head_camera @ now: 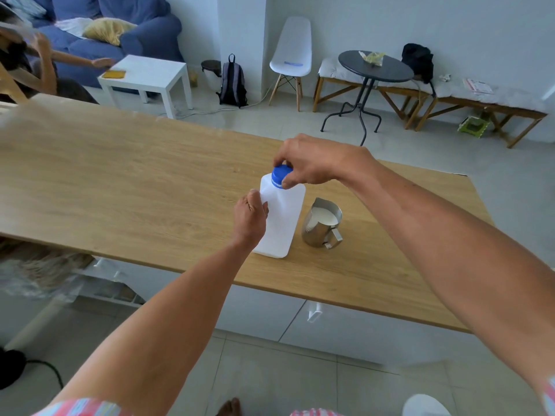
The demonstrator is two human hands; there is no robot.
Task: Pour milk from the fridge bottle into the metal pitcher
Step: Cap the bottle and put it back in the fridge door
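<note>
Left hand point(250, 217) curled round the left side of the milk bottle point(280, 219), gripping at mid-height. Bottle white plastic, upright on the wooden desk point(126, 181), base close to the near desk edge. No label or readable writing on the bottle face. Just right of the left hand, past the bottle: metal pitcher point(322, 225), upright, holding milk, handle toward the near right, spout away. Pitcher just beside the bottle; touching or not, cannot tell. No brand mark visible on the pitcher.

Above and beyond the left hand: right hand point(312, 163) pinching the blue cap point(281, 175) on the bottle neck, thumb on the near side, fingers over the top. Cap seated on the bottle.

Left of both hands: broad bare stretch of desk running to the left frame edge. Right of the right hand: shorter stretch of desk ending at the right corner. Far desk edge a little beyond the right hand.

Farther out, on tiled floor: white side table point(147, 76), blue sofa point(120, 34), backpack point(232, 82), white chair point(289, 52), round dark table point(375, 67), wooden bench point(450, 94) along the wall. Papers on the bench too small to read.
</note>
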